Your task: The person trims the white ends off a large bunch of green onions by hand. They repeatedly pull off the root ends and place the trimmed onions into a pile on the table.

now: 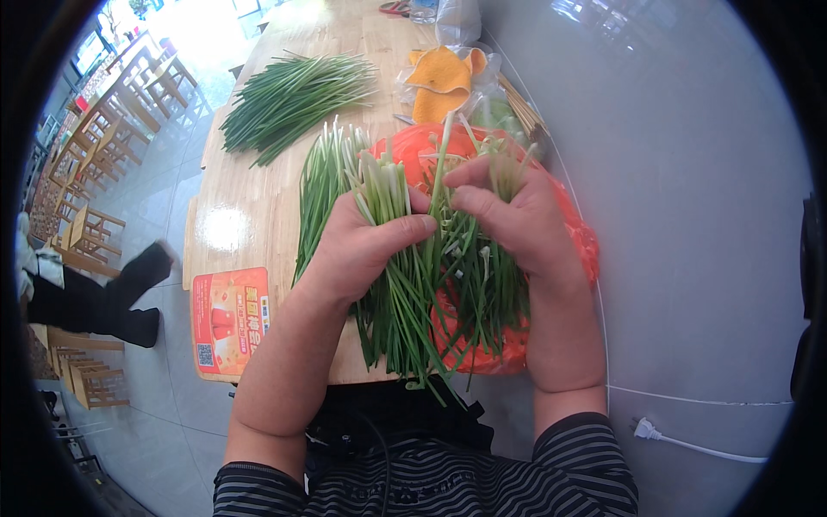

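My left hand point(368, 239) grips a bunch of garlic chives point(384, 187), white ends up, green leaves hanging past the table's near edge. One thicker stalk point(442, 161) rises from its thumb side. Close to that stalk are the thumb and forefinger of my right hand point(517, 213); whether they touch it I cannot tell. Blurred pale chive stems point(507, 171) show within the right hand's curled fingers. Under both hands spreads a red plastic bag point(413, 145), with loose chives and pale trimmings point(484, 255) on it. More chives point(323, 174) lie left of the bag.
A separate chive pile point(297, 97) rests farther up the wooden table point(226, 200). An orange cloth point(442, 77), clear plastic bags and wooden sticks point(523, 110) are behind the red bag. A printed red mat point(229, 323) lies front left. Someone's legs point(97, 304) and wooden stools point(97, 232) are leftward.
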The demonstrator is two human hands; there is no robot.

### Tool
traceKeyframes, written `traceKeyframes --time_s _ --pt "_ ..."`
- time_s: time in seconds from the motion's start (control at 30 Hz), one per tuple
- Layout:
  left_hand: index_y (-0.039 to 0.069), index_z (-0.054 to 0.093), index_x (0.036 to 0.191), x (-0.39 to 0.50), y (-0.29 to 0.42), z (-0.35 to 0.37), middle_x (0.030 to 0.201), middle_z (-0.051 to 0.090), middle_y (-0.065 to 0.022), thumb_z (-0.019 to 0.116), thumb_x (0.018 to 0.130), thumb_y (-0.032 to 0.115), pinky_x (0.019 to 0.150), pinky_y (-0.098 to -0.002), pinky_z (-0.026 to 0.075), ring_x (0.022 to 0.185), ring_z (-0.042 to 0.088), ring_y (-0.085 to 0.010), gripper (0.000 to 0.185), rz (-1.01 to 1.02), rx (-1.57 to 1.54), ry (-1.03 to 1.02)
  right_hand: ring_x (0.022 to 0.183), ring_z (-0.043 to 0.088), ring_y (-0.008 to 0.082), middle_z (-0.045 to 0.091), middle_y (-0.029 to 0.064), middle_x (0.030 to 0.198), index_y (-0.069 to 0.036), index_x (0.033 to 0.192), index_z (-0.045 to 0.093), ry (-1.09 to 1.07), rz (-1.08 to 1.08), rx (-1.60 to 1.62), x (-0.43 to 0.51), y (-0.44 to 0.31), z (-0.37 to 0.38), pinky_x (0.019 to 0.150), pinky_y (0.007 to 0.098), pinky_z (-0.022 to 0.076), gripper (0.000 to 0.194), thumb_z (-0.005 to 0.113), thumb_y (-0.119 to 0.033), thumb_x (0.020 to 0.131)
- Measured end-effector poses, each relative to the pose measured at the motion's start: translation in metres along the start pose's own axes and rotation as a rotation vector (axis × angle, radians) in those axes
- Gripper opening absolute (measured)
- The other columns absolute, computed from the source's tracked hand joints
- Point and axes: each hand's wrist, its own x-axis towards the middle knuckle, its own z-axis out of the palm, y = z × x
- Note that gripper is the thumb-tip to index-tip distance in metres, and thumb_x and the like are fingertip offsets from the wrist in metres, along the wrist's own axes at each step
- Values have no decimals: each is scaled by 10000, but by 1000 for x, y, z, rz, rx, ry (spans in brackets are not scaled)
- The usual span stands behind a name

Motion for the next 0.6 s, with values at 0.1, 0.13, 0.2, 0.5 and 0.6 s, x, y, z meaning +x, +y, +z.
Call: traceKeyframes --time_s 0.1,0.13,0.2,0.5,0.6 --pt "13 621 891 1 -3 -1 814 621 -29 675 757 16 680 -234 471 740 584 -97 146 52 4 -17 655 512 44 595 -17 745 -3 863 632 -106 -29 -83 -1 2 2 586 212 421 110 650 -104 821" --pt "12 621 892 1 -3 -1 815 622 -29 676 757 13 682 -233 471 742 585 -97 146 69 2 -19 676 512 47 590 -20 750 1 865 634 -145 -22 -101 -1 2 2 599 221 429 129 662 -114 813" --pt "12 623 894 1 -4 0 817 624 -29 676 759 9 686 -233 472 746 586 -98 146 95 14 -19 681 497 41 571 -35 738 -13 831 621 -150 7 -88 -2 2 2 612 210 405 87 654 -92 819" --pt "5 608 911 1 -7 4 810 621 -23 641 770 10 655 -231 469 727 576 -81 145 207 274 30 672 477 30 546 -54 714 -22 795 617 -165 153 -168 -4 -6 -6 595 207 375 95 652 -107 820" --pt "0 609 901 1 -7 3 798 618 -20 638 763 9 648 -235 472 722 574 -80 141 220 316 6 671 479 32 548 -51 705 -23 792 623 -163 183 -181 -5 -6 -8 594 209 371 103 655 -119 813"
